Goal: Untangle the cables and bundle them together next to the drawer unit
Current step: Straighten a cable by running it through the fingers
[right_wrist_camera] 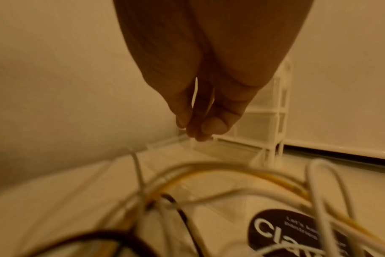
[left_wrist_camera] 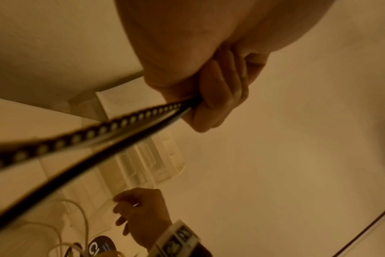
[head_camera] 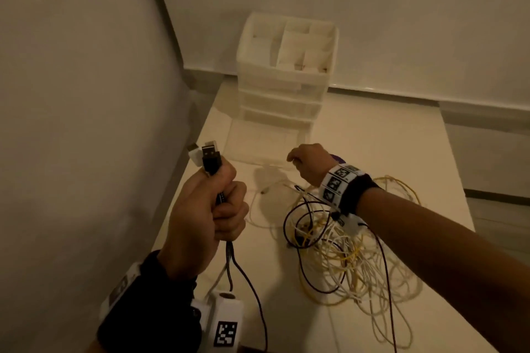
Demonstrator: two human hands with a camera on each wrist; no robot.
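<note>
My left hand (head_camera: 212,203) is raised at the left and grips a few cable ends in a fist. Their black and white USB plugs (head_camera: 209,156) stick up above the thumb. The black cables (left_wrist_camera: 99,128) run taut out of the fist (left_wrist_camera: 209,97) and hang down to the table. My right hand (head_camera: 307,165) hovers just before the white drawer unit (head_camera: 286,86), fingertips (right_wrist_camera: 213,125) pressed together and pointing down, pinching what looks like a thin white cable (right_wrist_camera: 195,92). Below its wrist a tangle of white, yellow and black cables (head_camera: 344,249) lies on the table.
The drawer unit (right_wrist_camera: 264,121) stands in the back corner with an open compartment tray on top and a clear bottom drawer pulled out. A wall runs along the left. The white table (head_camera: 372,135) ends at the right edge. A dark round label (right_wrist_camera: 286,233) lies under the cables.
</note>
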